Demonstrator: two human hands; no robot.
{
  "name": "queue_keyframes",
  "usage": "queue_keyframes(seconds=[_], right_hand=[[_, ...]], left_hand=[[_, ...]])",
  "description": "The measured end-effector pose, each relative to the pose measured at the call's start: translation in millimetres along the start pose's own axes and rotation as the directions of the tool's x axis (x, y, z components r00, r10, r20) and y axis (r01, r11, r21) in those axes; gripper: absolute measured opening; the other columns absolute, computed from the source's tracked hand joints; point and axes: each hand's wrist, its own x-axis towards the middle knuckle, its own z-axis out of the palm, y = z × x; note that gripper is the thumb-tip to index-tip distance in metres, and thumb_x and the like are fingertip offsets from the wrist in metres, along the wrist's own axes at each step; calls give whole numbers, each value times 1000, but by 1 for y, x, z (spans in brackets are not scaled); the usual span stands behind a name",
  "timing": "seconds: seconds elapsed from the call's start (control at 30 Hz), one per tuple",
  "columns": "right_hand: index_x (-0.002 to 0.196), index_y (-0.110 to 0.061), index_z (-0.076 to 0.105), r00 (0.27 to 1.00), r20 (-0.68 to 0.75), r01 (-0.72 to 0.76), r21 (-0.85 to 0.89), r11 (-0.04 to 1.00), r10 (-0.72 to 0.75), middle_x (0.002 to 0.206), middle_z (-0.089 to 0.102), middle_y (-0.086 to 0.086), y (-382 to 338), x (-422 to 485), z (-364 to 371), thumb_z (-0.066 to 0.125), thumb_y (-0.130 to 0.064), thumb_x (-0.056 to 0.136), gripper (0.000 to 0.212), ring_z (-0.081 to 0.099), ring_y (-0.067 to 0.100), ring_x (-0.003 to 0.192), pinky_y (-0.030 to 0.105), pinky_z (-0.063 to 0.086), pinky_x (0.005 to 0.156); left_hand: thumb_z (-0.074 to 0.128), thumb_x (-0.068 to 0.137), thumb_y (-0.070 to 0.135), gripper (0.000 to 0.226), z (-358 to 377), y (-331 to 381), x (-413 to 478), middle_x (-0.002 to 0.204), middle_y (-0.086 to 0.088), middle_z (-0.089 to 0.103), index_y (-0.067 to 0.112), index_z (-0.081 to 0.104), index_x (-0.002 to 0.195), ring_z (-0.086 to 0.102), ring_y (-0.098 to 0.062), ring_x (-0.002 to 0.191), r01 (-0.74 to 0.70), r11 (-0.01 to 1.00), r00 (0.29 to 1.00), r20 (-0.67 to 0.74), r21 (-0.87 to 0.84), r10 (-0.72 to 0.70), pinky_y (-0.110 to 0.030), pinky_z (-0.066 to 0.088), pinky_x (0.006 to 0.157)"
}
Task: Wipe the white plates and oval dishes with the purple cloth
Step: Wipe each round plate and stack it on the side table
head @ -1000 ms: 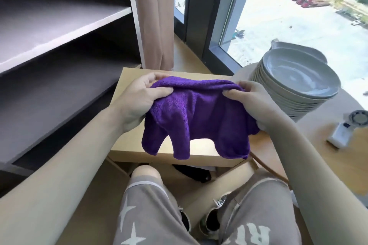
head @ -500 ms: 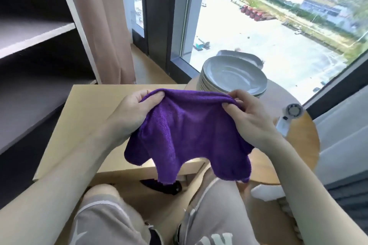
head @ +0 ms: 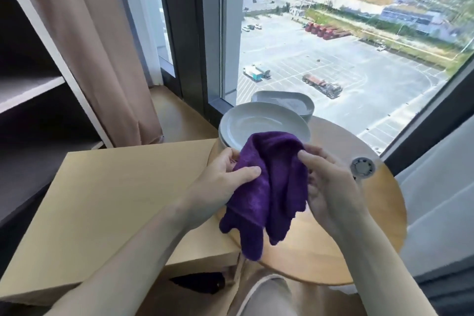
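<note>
The purple cloth (head: 269,187) hangs bunched between my two hands, just in front of a stack of white plates (head: 256,126) on the round wooden table (head: 379,213). My left hand (head: 223,182) grips the cloth's left side with thumb across the front. My right hand (head: 331,187) holds the right side, thumb on the upper fold. Behind the plates stands a stack of white oval dishes (head: 284,102). The cloth covers the plates' near rim.
A pale rectangular wooden table (head: 115,208) lies to the left, butting the round one. A small white round device (head: 362,167) sits on the round table to the right. Dark shelves and a beige curtain stand left; a large window is ahead.
The view has swung right and up. My hands have come closer together, bunching the cloth narrower, and now sit right at the plate stack.
</note>
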Motion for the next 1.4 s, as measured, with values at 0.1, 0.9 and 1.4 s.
queue_keyframes(seconds=[0.1,0.9,1.4], right_hand=[[129,-7,64,973,231,33,-30,999,-25,111,71,15,-1,-8,-9,62,-16,83,47,70,25,91,29,58,73],[149,-47,36,902,380,402,-567,719,-205,148,50,-7,69,-17,151,71,-58,81,77,51,16,136,44,44,112],[131,-60,49,877,193,400,-798,450,-439,111,67,-19,-15,-24,13,67,-40,78,59,66,3,99,23,49,83]], left_hand=[[80,77,50,66,6,-1,7,115,-8,75,16,54,127,74,-29,104,0,1000,1000,2,-10,0,-43,59,86],[45,107,6,25,-121,31,-50,79,-6,68,26,59,102,62,-16,65,-184,973,983,2,-138,186,-25,51,54],[64,98,20,17,-31,29,-18,116,-3,72,24,72,113,69,-21,111,-197,961,980,4,195,200,-34,59,88]])
